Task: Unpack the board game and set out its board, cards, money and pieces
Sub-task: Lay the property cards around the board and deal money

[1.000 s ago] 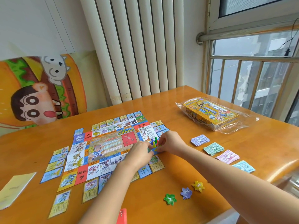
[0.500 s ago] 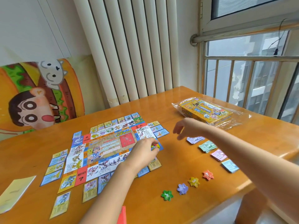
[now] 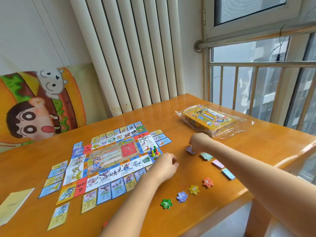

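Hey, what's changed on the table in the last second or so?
The right hand left the pawns, swung right and now pinches the purple money stack. The left hand let go of the pawns and drew back from them. The board, cards, star tokens and box stayed put.

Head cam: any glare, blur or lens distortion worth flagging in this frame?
Head view: daylight comes from the window at right; strong glare on the table at its right edge, glints on the plastic wrap round the game box; the wide-angle lens tilts the radiator columns; board print small but fairly sharp; no clear motion blur on the right hand pinching the purple money stack.
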Demonstrator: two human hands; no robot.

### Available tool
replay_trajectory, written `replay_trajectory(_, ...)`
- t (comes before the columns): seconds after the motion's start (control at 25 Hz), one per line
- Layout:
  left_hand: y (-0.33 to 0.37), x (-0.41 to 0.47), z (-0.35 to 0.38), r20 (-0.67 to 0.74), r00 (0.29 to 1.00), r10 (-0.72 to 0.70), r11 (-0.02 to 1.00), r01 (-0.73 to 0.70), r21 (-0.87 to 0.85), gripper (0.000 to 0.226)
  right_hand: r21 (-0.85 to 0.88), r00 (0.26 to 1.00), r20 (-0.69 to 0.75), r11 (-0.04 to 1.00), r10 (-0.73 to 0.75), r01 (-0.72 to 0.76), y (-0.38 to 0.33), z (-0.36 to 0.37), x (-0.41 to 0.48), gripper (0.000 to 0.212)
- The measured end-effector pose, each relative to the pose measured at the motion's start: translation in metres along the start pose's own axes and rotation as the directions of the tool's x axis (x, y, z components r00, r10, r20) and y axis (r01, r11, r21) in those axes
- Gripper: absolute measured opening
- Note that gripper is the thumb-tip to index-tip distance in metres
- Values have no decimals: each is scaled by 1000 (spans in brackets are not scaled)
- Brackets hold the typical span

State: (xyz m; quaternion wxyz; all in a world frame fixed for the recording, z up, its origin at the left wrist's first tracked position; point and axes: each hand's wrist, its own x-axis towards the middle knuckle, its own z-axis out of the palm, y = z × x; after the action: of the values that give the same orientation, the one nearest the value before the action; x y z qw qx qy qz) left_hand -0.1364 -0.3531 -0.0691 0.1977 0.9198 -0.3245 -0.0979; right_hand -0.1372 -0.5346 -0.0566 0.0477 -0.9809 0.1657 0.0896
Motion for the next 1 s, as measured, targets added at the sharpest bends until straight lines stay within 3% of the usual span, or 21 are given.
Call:
replay_trajectory(0.08,-2,-3,-5,-14,1000,-9,1000,9,-7,32,-9,999,13,999,-42,42,-11,6,-6,23)
replay_trajectory(0.28,-17,-25,-22,-83,996,-36,999,34,-25,28,-21,991,6,990,-136,136,-30,25,-17,30)
replay_trajectory(0.52,-31,-62,-33,-175,979,-105,993,92,-79,19,48,969,-81,970,-234,238,-61,34,-52,23)
replay_trajectory(0.76,-61,-121,-41,-108,988,-107,972,127,196,29,-2,942,-91,946,-322,323,-107,36,-91,24)
replay_trajectory(1.0,-82,-163,-35,-127,984,-124,972,146,184,27,24,891,-57,892,-450,452,-141,47,-134,22)
